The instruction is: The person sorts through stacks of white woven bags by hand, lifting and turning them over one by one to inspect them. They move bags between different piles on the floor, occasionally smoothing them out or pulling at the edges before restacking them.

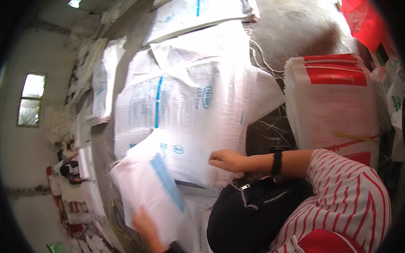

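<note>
At the lower left, my left hand (145, 224) is blurred and grips the edge region of a white sack (144, 182) with a blue printed band. That sack is tilted and partly lifted over the lower end of a spread pile of white woven sacks (188, 100) with blue print. Above the pile's lower right part is my right hand (226, 160), its fingers curled together. Whether they pinch any of the material cannot be seen. Dark bands circle both my wrists. Under my right forearm hangs a black zippered bag (254, 214), beside my striped sleeve.
To the right stands a stack of white and red sacks (331, 99). Another white stack (203, 12) lies at the far end, and more bundles (105, 81) line the left. Loose strings (269, 124) trail on the concrete floor (292, 16). Someone in dark clothing (70, 170) is at the far left.
</note>
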Demonstrator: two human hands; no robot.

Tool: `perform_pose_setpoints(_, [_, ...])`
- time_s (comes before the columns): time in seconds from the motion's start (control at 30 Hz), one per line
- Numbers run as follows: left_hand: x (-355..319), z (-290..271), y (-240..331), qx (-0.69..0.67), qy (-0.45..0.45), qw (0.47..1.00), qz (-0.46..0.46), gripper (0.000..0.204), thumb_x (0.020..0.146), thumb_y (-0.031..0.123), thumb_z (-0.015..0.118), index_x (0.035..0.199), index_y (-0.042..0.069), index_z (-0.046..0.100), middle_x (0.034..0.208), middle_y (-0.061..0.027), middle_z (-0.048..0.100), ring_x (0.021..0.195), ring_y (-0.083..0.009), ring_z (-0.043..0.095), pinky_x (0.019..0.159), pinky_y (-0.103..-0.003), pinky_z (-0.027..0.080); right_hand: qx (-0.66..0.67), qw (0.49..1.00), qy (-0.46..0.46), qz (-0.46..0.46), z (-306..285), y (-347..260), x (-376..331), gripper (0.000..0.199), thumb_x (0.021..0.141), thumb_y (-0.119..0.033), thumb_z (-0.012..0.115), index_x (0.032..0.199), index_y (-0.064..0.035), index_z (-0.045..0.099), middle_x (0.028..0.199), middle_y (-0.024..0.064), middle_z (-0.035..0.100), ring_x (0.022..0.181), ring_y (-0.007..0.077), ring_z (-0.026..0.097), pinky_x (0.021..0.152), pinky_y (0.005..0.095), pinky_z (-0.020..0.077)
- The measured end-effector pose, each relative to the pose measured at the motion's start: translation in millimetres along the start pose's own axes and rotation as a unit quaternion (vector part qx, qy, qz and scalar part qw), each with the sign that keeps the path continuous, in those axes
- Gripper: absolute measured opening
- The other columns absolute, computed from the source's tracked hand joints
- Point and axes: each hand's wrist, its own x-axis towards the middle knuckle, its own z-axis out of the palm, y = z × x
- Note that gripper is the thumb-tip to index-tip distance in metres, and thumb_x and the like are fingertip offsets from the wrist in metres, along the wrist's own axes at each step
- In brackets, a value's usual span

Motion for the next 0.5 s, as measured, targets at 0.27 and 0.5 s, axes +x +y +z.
perform_pose_setpoints(0.27, [11.4,-389.5,-67.2,0.214,0.285,0.933,-0.045,0.037,0.087,0.001,0.045,0.124,0.000,0.050,0.111,-0.0155,0.059,0.103,-0.0264,0.056,0.094,-0.035,0.042,0.001,0.998,-0.005,-0.062,-35.9,-82.2,1.6,0.033,0.094,-0.033,0.057,0.105,-0.0030,0.066,0.096,0.0170,0.069,0.091,0.0319,0.065,0.081,0.0398,0.0495])
perform_pose_setpoints(0.5, [-56.0,-578.7,-24.5,0.342,0.280,0.896,-0.043,0.052,0.095,0.012,0.040,0.146,0.002,0.036,0.134,-0.0217,0.053,0.123,-0.0332,0.052,0.108,-0.036,0.035,0.043,0.964,-0.012,-0.264,-12.6,-197.4,18.5,0.045,0.088,-0.038,0.065,0.117,-0.0035,0.062,0.119,0.0189,0.063,0.108,0.0337,0.061,0.094,0.0407,0.0468])
